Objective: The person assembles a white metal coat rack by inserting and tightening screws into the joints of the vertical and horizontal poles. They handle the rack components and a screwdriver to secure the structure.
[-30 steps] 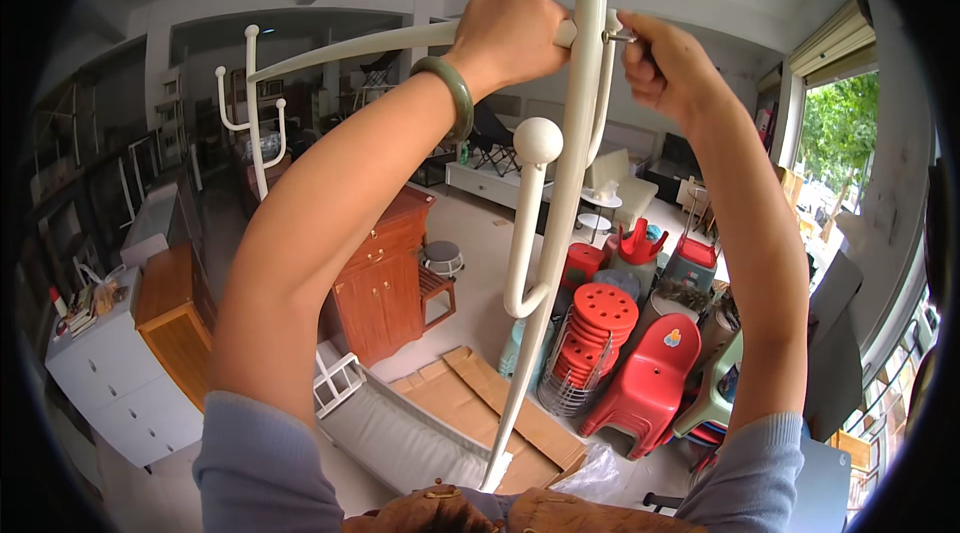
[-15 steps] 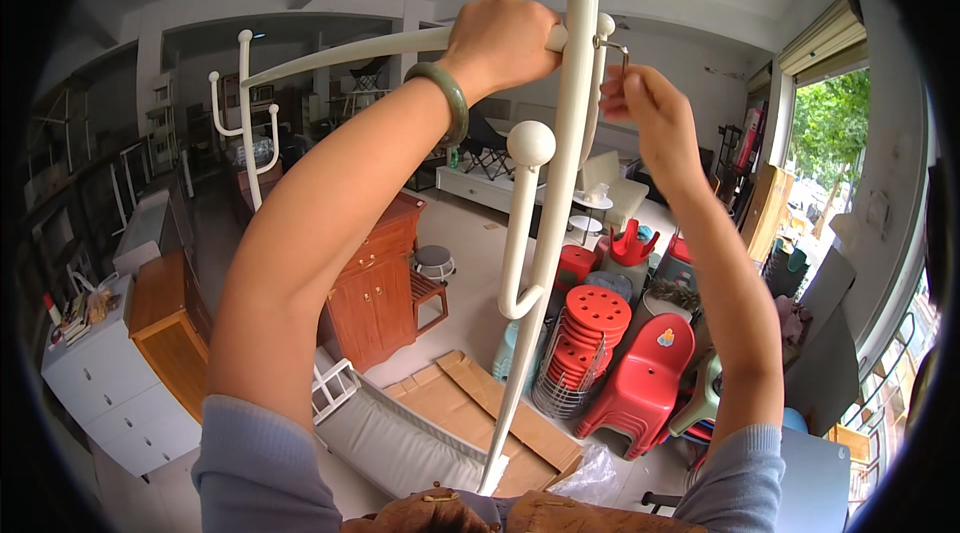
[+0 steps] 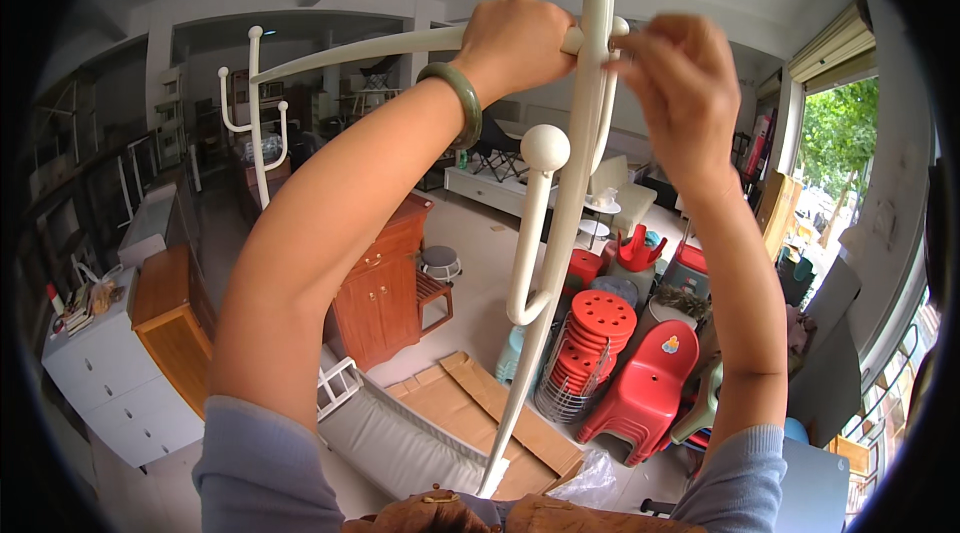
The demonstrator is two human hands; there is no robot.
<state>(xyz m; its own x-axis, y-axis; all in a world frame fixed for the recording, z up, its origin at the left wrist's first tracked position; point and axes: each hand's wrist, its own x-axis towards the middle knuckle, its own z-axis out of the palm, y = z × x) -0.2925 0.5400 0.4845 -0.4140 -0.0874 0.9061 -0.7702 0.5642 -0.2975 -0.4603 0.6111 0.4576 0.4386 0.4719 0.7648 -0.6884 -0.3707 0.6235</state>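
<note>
A cream-white metal coat rack rises in front of me, its upright post (image 3: pixel 570 203) leaning slightly. From its top a crossbar (image 3: pixel 365 51) runs left to a second post (image 3: pixel 256 113) with ball-tipped hooks. My left hand (image 3: pixel 520 38), a green bangle at its wrist, is closed round the crossbar close to the upright. On the post's other side, my right hand (image 3: pixel 690 93) has its thumb and fingers pinched together at the joint, partly smeared by motion. The small L-shaped hex key there is mostly hidden by these fingers. A ball-tipped hook (image 3: pixel 545 148) juts from the post below.
Stacked red plastic stools (image 3: pixel 600 318) and red chairs (image 3: pixel 655 363) stand on the right floor. Flattened cardboard (image 3: pixel 500 413) and a grey padded bench (image 3: pixel 400 433) lie below. A reddish wooden cabinet (image 3: pixel 375 303) and a white drawer unit (image 3: pixel 110 383) are on the left.
My right hand has risen and turned over at the joint, its fingers now covering most of the hex key. My left hand keeps its hold on the crossbar; the view has shifted slightly.
</note>
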